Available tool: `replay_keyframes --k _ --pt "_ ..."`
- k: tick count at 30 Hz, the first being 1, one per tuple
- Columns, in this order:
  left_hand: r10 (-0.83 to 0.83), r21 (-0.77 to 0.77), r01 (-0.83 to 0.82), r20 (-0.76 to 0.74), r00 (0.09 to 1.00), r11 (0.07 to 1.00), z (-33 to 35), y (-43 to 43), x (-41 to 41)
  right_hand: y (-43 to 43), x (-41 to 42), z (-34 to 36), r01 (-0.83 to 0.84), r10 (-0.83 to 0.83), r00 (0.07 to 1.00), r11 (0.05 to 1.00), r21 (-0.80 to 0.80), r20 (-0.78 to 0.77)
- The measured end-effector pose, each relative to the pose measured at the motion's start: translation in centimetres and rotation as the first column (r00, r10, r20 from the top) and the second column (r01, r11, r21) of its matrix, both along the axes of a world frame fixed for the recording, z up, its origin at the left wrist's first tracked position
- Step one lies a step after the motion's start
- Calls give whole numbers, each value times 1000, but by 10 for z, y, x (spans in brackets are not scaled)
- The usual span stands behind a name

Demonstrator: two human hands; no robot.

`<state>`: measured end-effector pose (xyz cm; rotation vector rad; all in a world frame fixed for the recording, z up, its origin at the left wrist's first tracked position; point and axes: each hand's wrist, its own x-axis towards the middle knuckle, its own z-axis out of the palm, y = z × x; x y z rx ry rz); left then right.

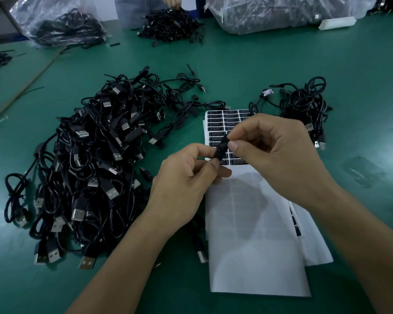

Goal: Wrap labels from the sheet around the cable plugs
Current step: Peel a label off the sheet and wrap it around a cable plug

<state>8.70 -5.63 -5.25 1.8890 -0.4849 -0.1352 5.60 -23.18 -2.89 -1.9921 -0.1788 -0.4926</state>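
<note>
Both hands meet above the white label sheet [254, 234], whose far end still carries rows of black labels [222, 120]. My left hand [182, 184] pinches the lower end of a small black cable plug [221, 148]. My right hand [272, 150] pinches the same plug from above with thumb and fingers. Whether a label lies around the plug is hard to tell. The plug's cable is hidden behind my hands.
A large heap of black USB cables [93, 168] lies to the left on the green table [259, 64]. A smaller bundle [304, 105] sits at the right. Plastic bags of cables [61, 26] stand at the far edge, where another person's hand [173, 2] works.
</note>
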Motion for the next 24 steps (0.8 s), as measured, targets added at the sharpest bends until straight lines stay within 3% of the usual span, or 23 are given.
replay_keyframes --k 10,24 --pt "-9 6 9 -5 1000 1000 2 -1 -1 -1 -2 3 -11 6 998 995 -94 -57" --pt "-19 32 19 -6 1000 999 1 1 1 -4 1 3 -41 29 993 994 -104 -111"
